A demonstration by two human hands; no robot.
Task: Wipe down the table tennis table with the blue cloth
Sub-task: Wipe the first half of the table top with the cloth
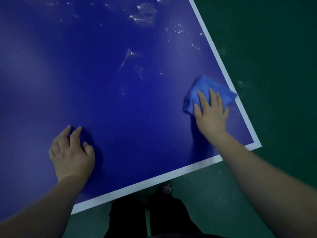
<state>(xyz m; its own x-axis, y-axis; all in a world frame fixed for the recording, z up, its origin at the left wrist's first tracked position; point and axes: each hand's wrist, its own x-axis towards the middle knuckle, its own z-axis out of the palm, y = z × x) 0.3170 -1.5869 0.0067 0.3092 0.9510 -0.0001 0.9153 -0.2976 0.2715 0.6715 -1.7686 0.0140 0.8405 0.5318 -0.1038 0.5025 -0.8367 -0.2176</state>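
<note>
- Lying bunched under the right hand, the blue cloth sits on the table close to its right edge, folds sticking out past the fingertips and to both sides of the hand.
- The right hand presses flat on the cloth, palm down, fingers straight and slightly fanned; nothing curls round the fabric.
- To the right of this hand, one corner of the cloth reaches onto the white border line along the table's edge.
- Past the right hand's fingertips, further up the table, the dark blue surface carries pale smears and a scatter of small bright droplets; a larger blotchy patch lies further off again.
- The left hand rests on the table well apart from the cloth, to the left of the right hand and nearer the person's body. Its fingers are loosely bent and spread, tips touching the surface, and it holds nothing.
- Just right of the right forearm, the border line turns a corner and runs on behind both wrists along the near edge.
- Outside the table's edges lies a green floor, with faint pale scuffs to the right of the cloth hand.
- Between the two forearms, below the near edge, stand the person's dark trouser legs and the toe of a dark shoe with a small pale pattern.
</note>
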